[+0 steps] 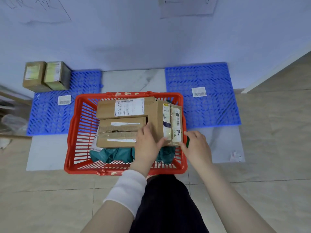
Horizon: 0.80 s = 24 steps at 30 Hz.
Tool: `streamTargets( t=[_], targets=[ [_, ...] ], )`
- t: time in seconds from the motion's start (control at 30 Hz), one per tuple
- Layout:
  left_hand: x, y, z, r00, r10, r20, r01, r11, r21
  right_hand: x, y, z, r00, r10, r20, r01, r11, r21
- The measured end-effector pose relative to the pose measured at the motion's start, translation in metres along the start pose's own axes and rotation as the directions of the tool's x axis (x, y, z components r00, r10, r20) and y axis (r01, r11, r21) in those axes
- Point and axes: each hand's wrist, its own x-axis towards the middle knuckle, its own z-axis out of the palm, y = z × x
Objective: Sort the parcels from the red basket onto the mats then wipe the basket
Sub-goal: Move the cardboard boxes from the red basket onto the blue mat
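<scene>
The red basket (75,132) stands on the floor between two blue mats. Inside lie several cardboard parcels over a teal plastic bag (116,154). A tall box marked "8732" (161,121) sits at the basket's right side. My left hand (148,142) grips its near left corner, thumb on the front face. My right hand (196,145) holds its near right edge from outside the basket rim. A flat labelled box (124,106) and a torn taped box (117,133) lie to the left of it. The left mat (50,115) carries two small boxes (46,75) at its far corner.
The right mat (202,111) holds only a white barcode label (199,91); the left mat has one too (64,100). A white wall rises behind the mats. Clutter lies at the far left edge. My dark-clothed knee (165,199) is just in front of the basket.
</scene>
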Motion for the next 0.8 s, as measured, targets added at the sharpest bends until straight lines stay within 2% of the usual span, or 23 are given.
streamTargets(
  t=[0.1,0.23,0.37,0.47,0.57,0.67,0.8],
  targets=[
    [0.009,-0.007,0.008,0.982,-0.155,0.108,0.176,0.956,-0.233,0.004,0.006,0.006,1.0,0.017,0.013,-0.017,1.0,0.01],
    [0.015,-0.007,0.013,0.951,-0.251,0.178,0.305,0.848,-0.433,0.009,0.011,0.011,0.999,0.029,0.038,-0.03,0.999,0.02],
    [0.017,-0.008,0.012,0.944,-0.269,0.191,0.33,0.773,-0.543,0.012,0.013,0.012,0.998,0.045,0.035,-0.047,0.996,0.072],
    [0.013,-0.013,0.004,0.941,-0.27,0.203,0.337,0.709,-0.62,0.013,0.011,0.009,0.995,0.09,0.036,-0.096,0.973,0.209],
    [0.006,-0.019,-0.011,0.944,-0.247,0.22,0.329,0.631,-0.703,0.01,0.002,0.006,0.989,0.128,0.07,-0.145,0.906,0.398],
    [0.001,-0.025,-0.029,0.945,-0.228,0.233,0.321,0.536,-0.781,0.004,-0.015,0.0,0.984,0.102,0.143,-0.167,0.797,0.58],
    [-0.003,-0.038,-0.058,0.959,-0.214,0.186,0.271,0.504,-0.82,-0.006,-0.051,0.005,0.985,0.068,0.156,-0.156,0.73,0.665]
  ],
)
